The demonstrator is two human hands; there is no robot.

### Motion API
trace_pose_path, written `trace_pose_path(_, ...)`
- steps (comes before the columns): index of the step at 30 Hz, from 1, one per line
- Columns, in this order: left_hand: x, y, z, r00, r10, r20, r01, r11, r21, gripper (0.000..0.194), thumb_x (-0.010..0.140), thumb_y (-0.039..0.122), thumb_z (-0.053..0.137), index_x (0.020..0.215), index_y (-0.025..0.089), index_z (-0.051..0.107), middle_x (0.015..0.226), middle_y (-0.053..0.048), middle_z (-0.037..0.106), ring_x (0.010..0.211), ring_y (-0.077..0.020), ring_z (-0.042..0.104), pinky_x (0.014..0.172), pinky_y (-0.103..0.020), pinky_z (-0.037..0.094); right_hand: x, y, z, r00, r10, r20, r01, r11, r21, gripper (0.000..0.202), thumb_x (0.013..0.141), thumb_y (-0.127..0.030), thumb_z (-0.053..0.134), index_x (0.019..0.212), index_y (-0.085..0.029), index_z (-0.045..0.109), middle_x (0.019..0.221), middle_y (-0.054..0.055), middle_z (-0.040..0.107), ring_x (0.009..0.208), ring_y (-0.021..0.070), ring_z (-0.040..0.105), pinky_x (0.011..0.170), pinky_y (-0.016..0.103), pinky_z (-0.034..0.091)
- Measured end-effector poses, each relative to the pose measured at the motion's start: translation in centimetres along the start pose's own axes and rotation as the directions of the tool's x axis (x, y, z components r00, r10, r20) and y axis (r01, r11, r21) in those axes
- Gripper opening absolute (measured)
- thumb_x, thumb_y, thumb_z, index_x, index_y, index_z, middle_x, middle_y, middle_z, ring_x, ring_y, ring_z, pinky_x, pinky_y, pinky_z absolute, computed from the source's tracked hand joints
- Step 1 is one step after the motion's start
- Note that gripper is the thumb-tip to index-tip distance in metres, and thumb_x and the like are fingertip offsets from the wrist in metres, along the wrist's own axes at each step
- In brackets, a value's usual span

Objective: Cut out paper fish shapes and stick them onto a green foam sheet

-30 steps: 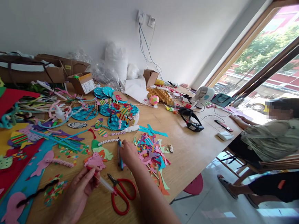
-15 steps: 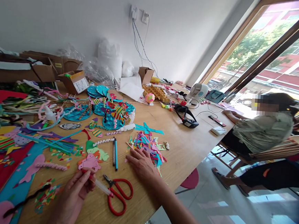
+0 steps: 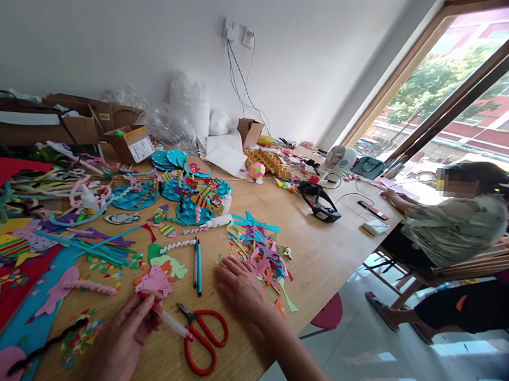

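Note:
My left hand (image 3: 135, 328) is closed around a pen (image 3: 176, 324) with a clear barrel and red ends. Red-handled scissors (image 3: 203, 339) lie just right of it. Palm down on the wood, my right hand (image 3: 244, 289) has its fingers stretched out and holds nothing. Its fingertips are close to a loose heap of coloured paper scraps (image 3: 267, 256). Between the hands lie a blue pen (image 3: 199, 268) and a darker one beside it. Pink fish cutouts (image 3: 154, 280) lie just beyond my left hand, partly over green and orange paper shapes.
Blue discs (image 3: 134, 194) with paper fish, a white glue bottle (image 3: 220, 221) and paper strips (image 3: 87, 245) spread across the table (image 3: 298, 252). Coloured sheets (image 3: 13, 289) cover the left. A black headset (image 3: 319, 201) and a fan (image 3: 340, 159) stand farther right. A person (image 3: 459, 218) sits beyond.
My right hand has moved off the paper scraps and lies beside them. The scraps are spread farther right and toward me. My left hand keeps the red pen; the view has shifted slightly.

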State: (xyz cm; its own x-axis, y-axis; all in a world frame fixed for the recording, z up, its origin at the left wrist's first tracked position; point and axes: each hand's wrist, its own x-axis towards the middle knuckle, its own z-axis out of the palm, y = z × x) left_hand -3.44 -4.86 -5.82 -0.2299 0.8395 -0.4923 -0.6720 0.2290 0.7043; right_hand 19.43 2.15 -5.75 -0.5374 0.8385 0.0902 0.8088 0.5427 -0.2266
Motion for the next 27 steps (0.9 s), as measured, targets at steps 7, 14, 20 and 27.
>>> trace_pose_path(7,-0.1,-0.1,0.1,0.999,0.041,0.019,-0.041,0.999,0.0,0.041,0.034,0.033,0.092,0.067,0.017,0.073,0.063,0.001,0.068,0.055,-0.012,0.058,0.047,-0.018,0.05,-0.2,-2.4,-2.5,0.987,0.16,0.02,-0.161,0.986,0.036,0.031,0.093,-0.015,0.045,0.12,-0.016,0.06,0.13,0.013,0.058,0.124,0.0239,0.049,0.105,0.04,0.033)
trace_pose_path(14,-1.1,-0.4,0.6,0.98,0.123,0.157,-0.133,0.99,0.054,0.031,0.054,0.038,0.086,0.07,0.016,0.071,0.063,0.0,0.067,0.058,-0.0119,0.058,0.056,-0.02,0.05,-1.9,-9.6,-2.4,0.985,-0.055,0.162,-0.013,0.918,0.396,0.038,0.085,-0.02,0.057,0.123,-0.019,0.057,0.108,0.008,0.068,0.1,0.022,0.064,0.085,0.027,0.048)
trace_pose_path(20,-1.9,0.1,-0.2,0.977,0.127,0.174,-0.172,0.946,0.276,0.049,0.063,0.047,0.079,0.103,0.021,0.07,0.101,-0.008,0.07,0.079,-0.0221,0.067,0.068,-0.03,0.055,-1.6,-6.8,-1.8,0.966,0.23,0.121,-0.256,0.915,0.31,0.027,0.091,-0.01,0.043,0.108,-0.018,0.062,0.105,0.009,0.068,0.095,0.0185,0.065,0.079,0.023,0.047)
trace_pose_path(27,-1.0,-0.5,-1.9,0.948,0.11,0.3,-0.244,0.856,0.456,0.04,0.055,0.057,0.078,0.069,0.02,0.075,0.061,-0.005,0.067,0.06,-0.0197,0.061,0.057,-0.026,0.052,-2.1,-3.4,-1.1,0.865,0.454,0.213,-0.435,0.891,-0.129,0.021,0.088,-0.011,0.047,0.094,-0.018,0.066,0.098,0.012,0.068,0.087,0.0246,0.066,0.069,0.029,0.046)
